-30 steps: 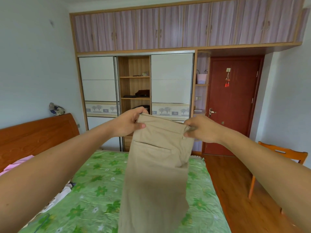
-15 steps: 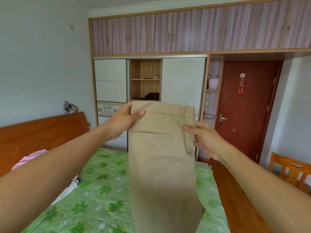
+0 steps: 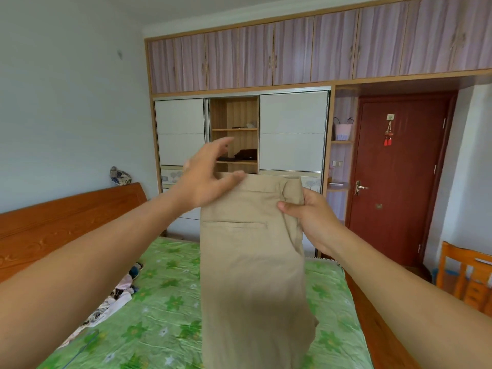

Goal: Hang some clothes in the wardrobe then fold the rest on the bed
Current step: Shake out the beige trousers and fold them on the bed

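Beige trousers (image 3: 253, 267) hang folded lengthwise in front of me, waistband up, above the green flowered bed (image 3: 170, 315). My right hand (image 3: 308, 217) pinches the right end of the waistband. My left hand (image 3: 207, 179) is at the waistband's left corner with fingers spread apart, thumb resting on the cloth's top edge, not gripping it. The wardrobe (image 3: 234, 134) stands at the far wall with its middle section open, showing wooden shelves with dark folded clothes.
A small heap of clothes (image 3: 117, 296) lies on the bed's left side. The wooden headboard (image 3: 66, 222) runs along the left. A red door (image 3: 396, 177) and an orange wooden chair (image 3: 463, 275) are on the right.
My left hand has let go of the waistband's left corner and opened its fingers. The right hand keeps its hold. The view has shifted right and closer to the wardrobe.
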{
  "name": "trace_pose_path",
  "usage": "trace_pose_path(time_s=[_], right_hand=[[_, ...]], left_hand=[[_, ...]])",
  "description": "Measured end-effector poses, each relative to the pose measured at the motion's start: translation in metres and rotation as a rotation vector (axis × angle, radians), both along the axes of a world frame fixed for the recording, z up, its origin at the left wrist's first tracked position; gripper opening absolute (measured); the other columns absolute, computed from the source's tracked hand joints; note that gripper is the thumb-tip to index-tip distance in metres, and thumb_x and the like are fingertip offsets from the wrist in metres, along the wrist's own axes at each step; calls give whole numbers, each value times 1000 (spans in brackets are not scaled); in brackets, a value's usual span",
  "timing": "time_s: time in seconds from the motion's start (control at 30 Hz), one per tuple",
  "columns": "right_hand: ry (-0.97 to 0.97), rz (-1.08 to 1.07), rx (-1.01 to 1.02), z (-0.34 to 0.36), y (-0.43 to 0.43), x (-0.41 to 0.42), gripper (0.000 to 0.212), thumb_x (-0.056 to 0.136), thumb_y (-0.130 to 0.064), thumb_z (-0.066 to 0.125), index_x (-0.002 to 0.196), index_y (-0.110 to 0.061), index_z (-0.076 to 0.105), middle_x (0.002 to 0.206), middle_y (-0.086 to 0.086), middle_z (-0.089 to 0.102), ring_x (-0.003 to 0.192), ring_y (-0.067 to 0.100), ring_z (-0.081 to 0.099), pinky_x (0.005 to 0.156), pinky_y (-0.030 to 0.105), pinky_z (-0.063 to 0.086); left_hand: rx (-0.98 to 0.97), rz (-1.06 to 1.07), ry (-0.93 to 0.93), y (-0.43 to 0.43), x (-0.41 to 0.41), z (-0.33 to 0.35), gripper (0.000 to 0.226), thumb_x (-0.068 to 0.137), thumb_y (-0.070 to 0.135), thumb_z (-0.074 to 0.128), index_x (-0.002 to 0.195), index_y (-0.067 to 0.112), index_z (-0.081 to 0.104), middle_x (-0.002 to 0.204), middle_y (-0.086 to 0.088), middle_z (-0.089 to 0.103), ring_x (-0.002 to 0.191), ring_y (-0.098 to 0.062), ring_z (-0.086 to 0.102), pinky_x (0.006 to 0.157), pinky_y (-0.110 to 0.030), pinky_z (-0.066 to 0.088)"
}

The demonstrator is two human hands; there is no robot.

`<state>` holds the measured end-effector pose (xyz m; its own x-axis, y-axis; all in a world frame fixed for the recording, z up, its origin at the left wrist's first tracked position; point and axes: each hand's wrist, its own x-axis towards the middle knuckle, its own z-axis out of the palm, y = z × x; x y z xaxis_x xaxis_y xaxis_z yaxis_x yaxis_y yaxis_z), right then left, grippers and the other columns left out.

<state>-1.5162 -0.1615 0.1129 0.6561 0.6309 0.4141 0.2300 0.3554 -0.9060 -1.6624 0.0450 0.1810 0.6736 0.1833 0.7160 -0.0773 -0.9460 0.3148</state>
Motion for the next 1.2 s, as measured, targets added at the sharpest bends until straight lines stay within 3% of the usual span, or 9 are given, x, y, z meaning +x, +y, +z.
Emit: trace_pose_path(time_s=[0.1, 0.23, 0.33, 0.43, 0.57, 0.7, 0.87, 1.0, 1.2], right_hand=[[-41, 51, -6, 3, 6, -4, 26, 90, 6, 67, 114, -5, 69, 108, 13, 76, 103, 29, 73, 89, 38, 59], [-52, 78, 5, -2, 10, -4, 27, 88, 4, 71, 112, -9, 70, 106, 10, 77, 100, 26, 74, 81, 34, 60], [-58, 89, -22, -16, 4, 7, 37, 84, -8, 78, 119, -16, 67, 112, 4, 76, 105, 22, 73, 84, 32, 60], [-99, 148, -286, -59, -12, 20, 48, 82, -30, 81, 126, -22, 63, 117, -4, 75, 108, 16, 71, 83, 26, 58], [-294, 131, -685, -136, -33, 45, 18, 94, -16, 73, 107, -3, 70, 107, 10, 76, 101, 21, 71, 89, 35, 56], [-222, 44, -845, -176, -43, 51, 15, 95, -5, 61, 81, -10, 59, 77, 8, 66, 74, 22, 62, 65, 22, 49], [329, 72, -493, -181, -27, 36, 23, 102, -30, 61, 120, -16, 59, 99, 17, 76, 83, 29, 73, 77, 41, 60], [410, -100, -474, -171, -4, 21, 36, 97, -42, 65, 117, -12, 60, 78, 15, 69, 63, 26, 63, 66, 37, 58], [566, 56, -314, -164, 15, 15, 26, 105, -41, 52, 121, -24, 64, 105, 5, 77, 100, 26, 68, 82, 42, 50]], left_hand=[[397, 101, 373, -21, 12, 26, 114, 61, 96, 54, 155, 43, 14, 135, 18, 55, 132, -7, 42, 122, -58, 7], [160, -49, 707, -23, 27, 30, 45, 70, 52, 87, 104, 35, 64, 101, 15, 71, 100, -11, 68, 90, -35, 54], [70, -147, 646, -18, 35, 24, 26, 77, 40, 86, 95, 29, 71, 94, 11, 75, 88, -5, 71, 82, -30, 57], [92, -147, 582, -17, 36, 27, 21, 82, 33, 83, 96, 24, 71, 94, 8, 73, 85, -3, 68, 80, -27, 55], [107, -105, 559, -8, 27, 45, 17, 85, 30, 80, 97, 24, 71, 94, 10, 72, 84, 2, 67, 74, -21, 50], [107, -70, 518, 1, 15, 62, 9, 86, 28, 79, 89, 30, 70, 86, 16, 72, 79, 5, 66, 71, -21, 46], [97, -59, 484, 6, 5, 79, 25, 87, 28, 78, 73, 45, 66, 77, 24, 69, 73, 8, 65, 67, -20, 44], [78, -42, 472, 12, 1, 81, 12, 87, 28, 78, 82, 32, 68, 81, 21, 71, 76, 4, 68, 66, -17, 47], [24, -54, 466, 21, -11, 76, 9, 87, 29, 78, 88, 33, 70, 88, 17, 74, 83, -1, 70, 69, -18, 51]])
